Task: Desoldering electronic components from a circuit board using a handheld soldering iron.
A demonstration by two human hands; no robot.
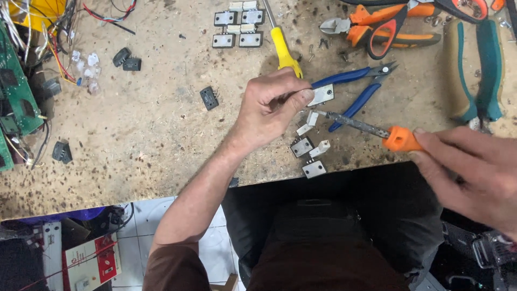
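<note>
My left hand (269,108) rests on a worn wooden bench (161,134), its thumb and finger pinching a small flat metal-backed component (322,95). In my right hand (474,172) I grip the orange handle of a soldering iron (377,129), whose dark tip points left toward a small white part (312,117) just below the pinched component. Three more metal-backed components (309,156) lie near the bench's front edge under the iron.
Blue-handled pliers (355,89) and a yellow screwdriver (283,48) lie behind my left hand. Orange cutters (377,29) and green-handled pliers (476,70) sit at far right. More components (237,27), black parts (126,59), and a green circuit board with wires (16,91) lie left.
</note>
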